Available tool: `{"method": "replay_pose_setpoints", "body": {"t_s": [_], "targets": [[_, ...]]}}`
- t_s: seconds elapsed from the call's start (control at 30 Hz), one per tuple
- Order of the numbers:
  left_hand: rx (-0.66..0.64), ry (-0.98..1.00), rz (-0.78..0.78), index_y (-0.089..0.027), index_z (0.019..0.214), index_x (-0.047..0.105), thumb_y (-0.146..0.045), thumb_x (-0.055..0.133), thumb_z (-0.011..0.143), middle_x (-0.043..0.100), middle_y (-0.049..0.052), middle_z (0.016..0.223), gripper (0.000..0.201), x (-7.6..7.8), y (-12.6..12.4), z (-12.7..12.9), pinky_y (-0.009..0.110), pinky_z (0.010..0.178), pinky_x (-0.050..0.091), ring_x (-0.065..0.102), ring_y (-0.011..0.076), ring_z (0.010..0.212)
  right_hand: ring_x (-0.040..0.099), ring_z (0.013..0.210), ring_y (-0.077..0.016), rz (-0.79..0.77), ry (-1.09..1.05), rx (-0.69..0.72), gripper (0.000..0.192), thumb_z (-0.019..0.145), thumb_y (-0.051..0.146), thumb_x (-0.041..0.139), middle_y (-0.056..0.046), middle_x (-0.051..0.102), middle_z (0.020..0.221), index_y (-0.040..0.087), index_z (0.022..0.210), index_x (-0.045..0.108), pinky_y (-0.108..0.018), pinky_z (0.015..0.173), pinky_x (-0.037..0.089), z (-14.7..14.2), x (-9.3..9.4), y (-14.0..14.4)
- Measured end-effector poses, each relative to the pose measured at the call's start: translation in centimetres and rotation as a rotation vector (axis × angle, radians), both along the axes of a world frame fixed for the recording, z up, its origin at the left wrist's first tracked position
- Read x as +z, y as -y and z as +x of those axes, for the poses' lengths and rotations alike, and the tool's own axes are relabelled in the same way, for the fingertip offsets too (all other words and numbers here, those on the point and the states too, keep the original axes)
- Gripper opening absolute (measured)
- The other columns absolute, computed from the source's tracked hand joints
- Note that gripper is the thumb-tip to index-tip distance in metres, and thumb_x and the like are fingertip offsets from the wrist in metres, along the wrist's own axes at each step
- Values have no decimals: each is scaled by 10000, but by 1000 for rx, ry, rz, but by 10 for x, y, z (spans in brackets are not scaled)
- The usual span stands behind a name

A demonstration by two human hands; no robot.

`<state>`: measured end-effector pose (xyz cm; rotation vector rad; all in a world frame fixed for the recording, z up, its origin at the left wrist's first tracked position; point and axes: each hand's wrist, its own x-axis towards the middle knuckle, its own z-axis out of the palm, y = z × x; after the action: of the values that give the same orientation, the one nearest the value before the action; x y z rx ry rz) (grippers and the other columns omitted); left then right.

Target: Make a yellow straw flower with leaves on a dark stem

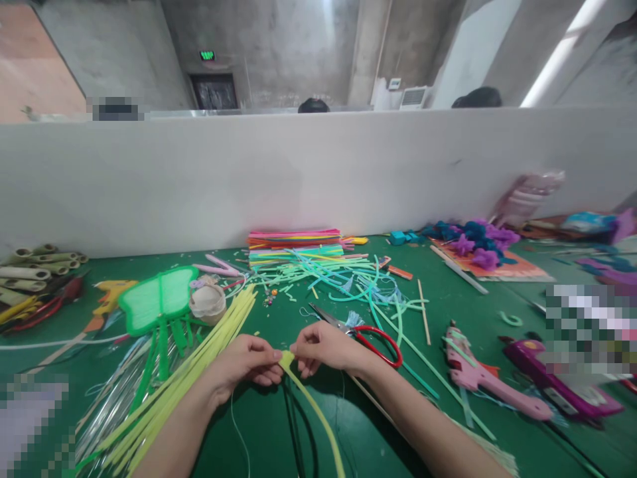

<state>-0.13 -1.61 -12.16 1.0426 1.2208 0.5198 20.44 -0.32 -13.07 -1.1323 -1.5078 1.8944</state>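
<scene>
My left hand (247, 362) and my right hand (322, 346) meet over the green tabletop, both pinching a yellow pipe cleaner (314, 406). Its upper end is bent into a small flat shape between my fingertips, and its long tail curves down toward me. Exactly how the end is folded is too small to make out. Beneath my left forearm runs a bundle of loose yellow pipe cleaners (219, 338). Red-handled scissors (381, 342) lie just beyond my right wrist, blades partly apart. A thin thread hangs below my left hand.
Colored pipe cleaners (298, 242) are stacked by the white partition (293, 172). On the left lie a green pipe-cleaner piece (164, 299), a tape roll (208, 302) and bamboo tubes (24, 272). A pink glue gun (490, 382) and a purple one (562, 378) lie right.
</scene>
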Motion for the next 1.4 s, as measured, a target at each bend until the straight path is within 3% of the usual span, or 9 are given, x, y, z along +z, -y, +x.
{"method": "replay_pose_setpoints", "body": {"t_s": [0.23, 0.43, 0.57, 0.77, 0.9, 1.03, 1.4], "targets": [[-8, 27, -14, -103, 767, 686, -509, 750, 688, 753, 119, 772, 419, 2, 1, -2, 235, 626, 540, 704, 163, 662, 632, 534, -112, 53, -14, -43, 538, 621, 644, 712, -25, 669, 633, 125, 695, 594, -240, 551, 520, -3, -1, -1], [-10, 134, -47, -104, 821, 683, -542, 703, 732, 746, 111, 785, 447, 4, 3, 3, 250, 655, 546, 696, 156, 667, 646, 533, -124, 3, -44, -65, 659, 803, 744, 429, -76, 680, 666, 111, 736, 604, -220, 494, 500, -5, 3, -2], [7, 141, -50, -115, 833, 673, -482, 743, 717, 741, 95, 795, 391, 5, 2, 1, 255, 655, 549, 698, 159, 674, 640, 543, -124, 41, -33, -82, 599, 852, 681, 422, -70, 668, 677, 116, 756, 598, -224, 494, 501, -4, 3, -3], [-51, 134, -14, -123, 1030, 670, -355, 759, 730, 738, 116, 949, 390, 6, 2, -6, 277, 720, 557, 700, 164, 746, 647, 750, -133, 595, 181, -217, 200, 815, 348, 632, -22, 690, 829, 173, 907, 656, -233, 648, 500, 2, 16, 3], [-28, 107, -10, -107, 1010, 673, -328, 780, 705, 733, 94, 874, 391, 5, 1, -7, 287, 716, 564, 696, 161, 709, 626, 809, -140, 839, 339, -100, 161, 795, 335, 668, -9, 688, 861, 199, 881, 676, -242, 693, 476, 1, 25, 13], [-26, 104, -18, -100, 963, 683, -318, 797, 683, 715, 61, 788, 372, 1, -1, -5, 282, 694, 566, 688, 151, 669, 594, 888, -186, 1143, 552, -26, 174, 805, 344, 664, -39, 670, 880, 189, 884, 670, -296, 769, 451, -6, 20, 20], [-22, 102, -37, -113, 908, 683, -287, 790, 680, 697, 48, 840, 306, 0, -1, -5, 292, 715, 568, 666, 135, 677, 552, 862, -176, 1506, 629, -6, 185, 906, 296, 533, -46, 666, 852, 168, 857, 659, -303, 727, 400, -14, 1, 16]]}}
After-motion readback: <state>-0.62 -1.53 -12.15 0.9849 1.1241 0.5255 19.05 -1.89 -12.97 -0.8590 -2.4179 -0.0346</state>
